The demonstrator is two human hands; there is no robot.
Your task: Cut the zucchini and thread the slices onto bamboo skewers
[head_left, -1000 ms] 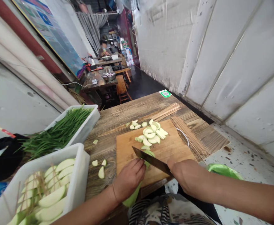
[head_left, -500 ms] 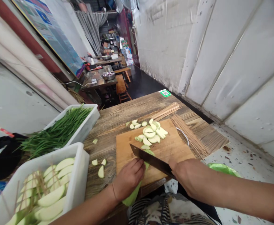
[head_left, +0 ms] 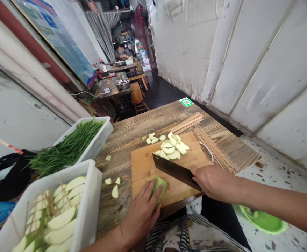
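L hand (head_left: 143, 213) at near edge of cutting board (head_left: 143, 164) — grip closed over green squash (head_left: 159, 184), cut end poking past fingertips. R hand (head_left: 211, 179) grip tight round handle of knife (head_left: 174, 169), blade edge-down across board, tip touching slice pile (head_left: 170, 148). Skewers (head_left: 213, 151) just beside board on bench (head_left: 132, 131). White tub (head_left: 89, 203) w/ slices at left — chives (head_left: 66, 150) behind.

Pressing cupped and palm-down with the left hand (head_left: 142, 211) at the near edge of the chopping board (head_left: 145, 164); clenching the right hand (head_left: 210, 178) in a closed grip over the board's right edge, forearm stretched in from its right.
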